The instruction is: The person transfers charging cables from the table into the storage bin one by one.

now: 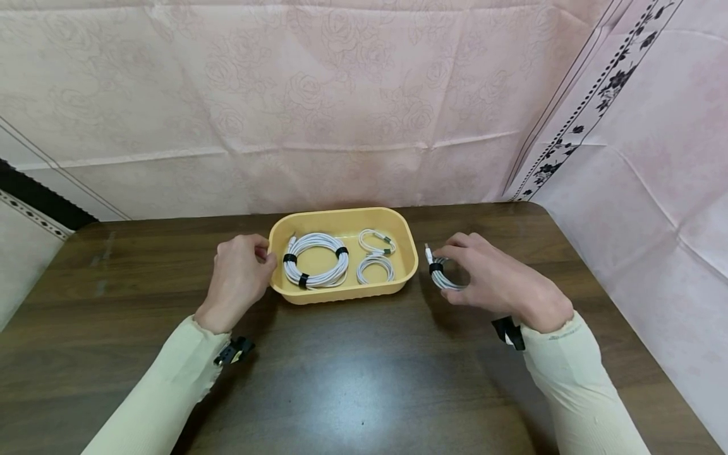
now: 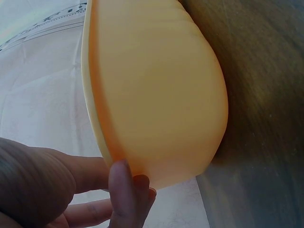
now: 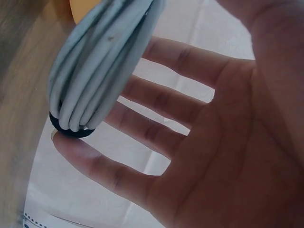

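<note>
My left hand (image 1: 237, 278) pinches the left rim of a yellow plastic tray (image 1: 352, 293) between thumb and fingers; the left wrist view shows the tray's outer wall (image 2: 156, 85) close up. Inside the tray lie a large white coiled cable (image 1: 315, 239) with several black ties and, to its right, two small white coils, one behind (image 1: 372, 232) the other (image 1: 375, 260). Just right of the tray, my right hand (image 1: 500, 278) holds another coiled cable (image 1: 439, 276) by its edges, between thumb and fingers. A black tie (image 3: 71, 130) binds this coil, and its plug end points up and away.
A dark brown wooden table (image 1: 341, 366) lies under everything. Pale rose-patterned cloth (image 1: 341, 114) hangs behind the table's far edge, and more white cloth (image 1: 654, 208) covers the right side. A black band (image 1: 40, 196) shows at the far left.
</note>
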Tool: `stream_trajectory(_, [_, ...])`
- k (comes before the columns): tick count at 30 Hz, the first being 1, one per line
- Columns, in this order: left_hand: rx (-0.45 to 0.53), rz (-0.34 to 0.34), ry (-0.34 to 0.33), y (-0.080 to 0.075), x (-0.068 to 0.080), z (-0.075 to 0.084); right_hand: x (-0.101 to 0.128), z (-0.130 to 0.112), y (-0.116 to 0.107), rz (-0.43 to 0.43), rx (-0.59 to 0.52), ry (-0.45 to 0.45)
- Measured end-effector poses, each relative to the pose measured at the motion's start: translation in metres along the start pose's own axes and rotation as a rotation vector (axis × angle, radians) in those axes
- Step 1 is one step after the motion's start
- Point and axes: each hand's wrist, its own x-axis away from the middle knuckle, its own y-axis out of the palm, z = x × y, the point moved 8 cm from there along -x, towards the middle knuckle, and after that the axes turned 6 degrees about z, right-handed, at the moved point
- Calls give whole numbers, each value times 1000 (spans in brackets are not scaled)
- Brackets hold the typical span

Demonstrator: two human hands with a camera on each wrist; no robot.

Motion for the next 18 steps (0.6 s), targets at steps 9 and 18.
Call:
stream_trajectory(9, [-3, 4, -2, 0, 0, 0, -2, 0, -2, 4, -14, 3])
stream_trajectory(18, [-12, 10, 1, 0, 0, -1, -4, -2, -3, 3, -29, 5])
